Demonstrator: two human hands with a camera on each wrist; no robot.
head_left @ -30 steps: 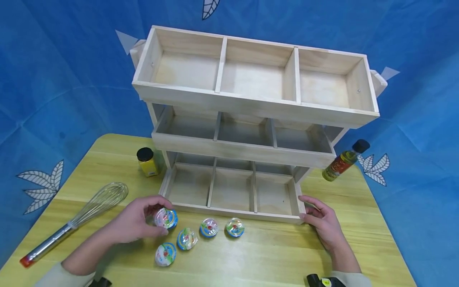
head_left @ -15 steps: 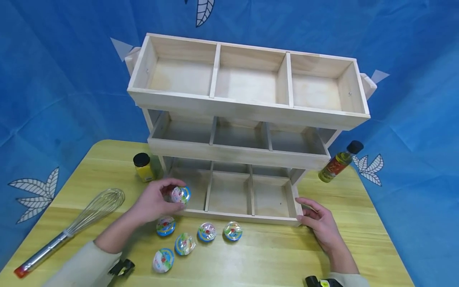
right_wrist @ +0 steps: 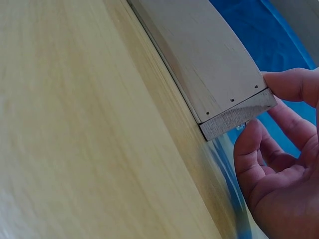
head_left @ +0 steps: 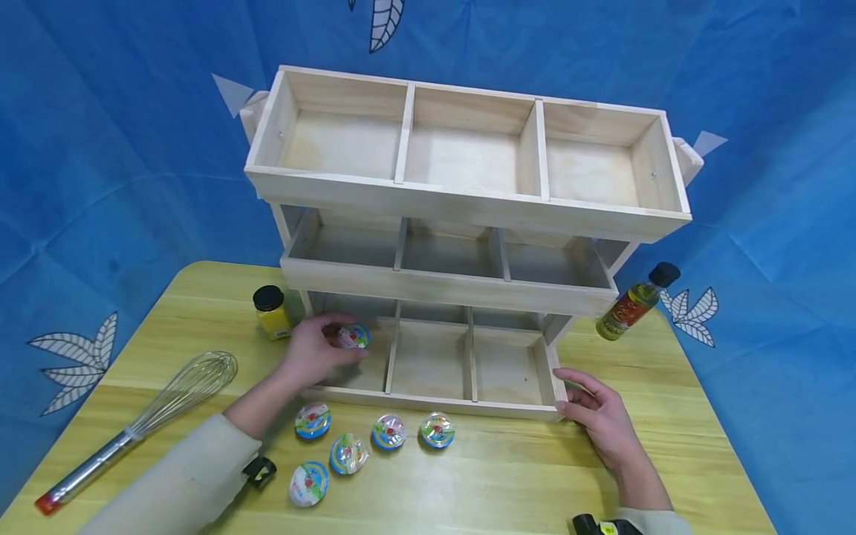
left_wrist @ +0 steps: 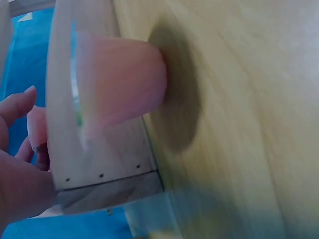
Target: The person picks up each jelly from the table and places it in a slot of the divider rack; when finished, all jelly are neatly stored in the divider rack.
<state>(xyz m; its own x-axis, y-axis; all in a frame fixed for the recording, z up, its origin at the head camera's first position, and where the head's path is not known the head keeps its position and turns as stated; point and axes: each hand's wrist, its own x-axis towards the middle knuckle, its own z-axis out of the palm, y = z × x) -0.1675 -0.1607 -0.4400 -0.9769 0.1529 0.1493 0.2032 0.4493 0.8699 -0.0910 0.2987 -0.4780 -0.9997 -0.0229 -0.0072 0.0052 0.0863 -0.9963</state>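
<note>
My left hand [head_left: 317, 349] grips a small pink jelly cup [head_left: 353, 336] with a printed blue-rimmed lid. Hand and cup are inside the bottom tier's left compartment in the head view. In the left wrist view, the held cup's pink side shows partly behind the tier's wooden front. At the other end, my right hand [head_left: 598, 412] pinches the front right corner of the three-tier wooden rack's bottom tier [right_wrist: 199, 55] between thumb and fingers. Several more jelly cups stand on the table before the rack, among them one [head_left: 312, 420] near my left forearm.
Above are the rack's middle tier [head_left: 448, 286] and top tier [head_left: 468, 199], each with three compartments. A whisk [head_left: 180, 394] lies at left, near a black-lidded yellow jar [head_left: 272, 316]. An oil bottle [head_left: 631, 305] stands at right. A blue cloth [head_left: 120, 148] hangs behind.
My left hand has lifted the jelly cup from the table's left side, over the bottom tier's front edge and into its left compartment. My right hand has stayed at the corner.
</note>
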